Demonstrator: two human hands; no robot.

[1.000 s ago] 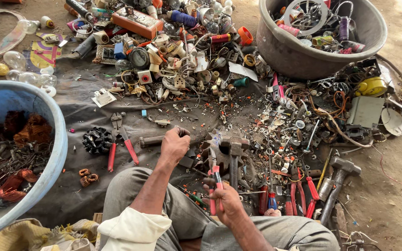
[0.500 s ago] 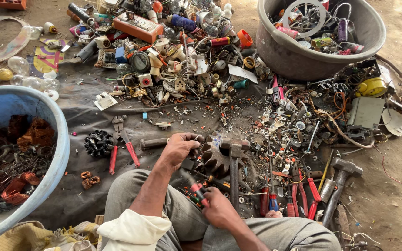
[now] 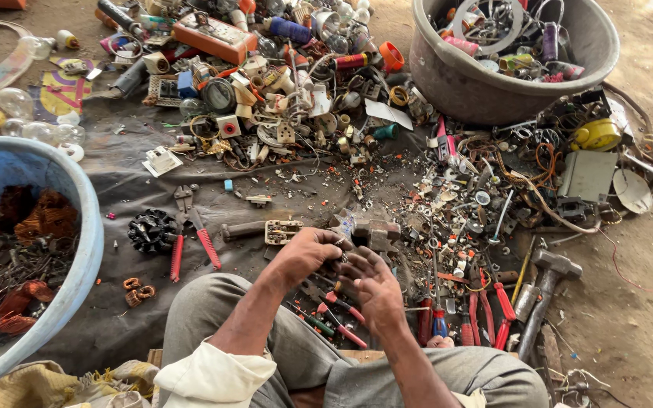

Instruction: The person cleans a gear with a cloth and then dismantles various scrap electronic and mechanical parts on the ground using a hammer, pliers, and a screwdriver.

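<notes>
A dark ground sheet (image 3: 126,170) is spread over the dirt, and nearly all the scrap is carried on it. At its left edge a large blue tub (image 3: 77,227) is seen, filled with tangled copper wire. At the far right corner a grey basin (image 3: 462,83) is set, heaped with rings, cables and small parts. Along the far edge a dense litter of sockets, plugs, switches and an orange box (image 3: 217,36) is scattered; clear bulbs (image 3: 17,102) are laid near the far left corner. Toward the right edge a hammer (image 3: 546,283) is laid, with red-handled pliers (image 3: 493,306) just beside it. Left of the hands a second pair of red-handled pliers (image 3: 190,238) and a black toothed rotor (image 3: 151,230) are placed close together, and two small copper coils (image 3: 136,289) lie nearer the knees.

At the near edge, between the knees, the left hand (image 3: 307,253) and the right hand (image 3: 372,283) are brought together over a small metal piece (image 3: 341,261). The left fingers are curled around it; the right fingers are half bent against it, though whether they truly clamp it cannot be told. Red-handled screwdrivers (image 3: 345,310) are crowded directly under the hands, touching the legs.
</notes>
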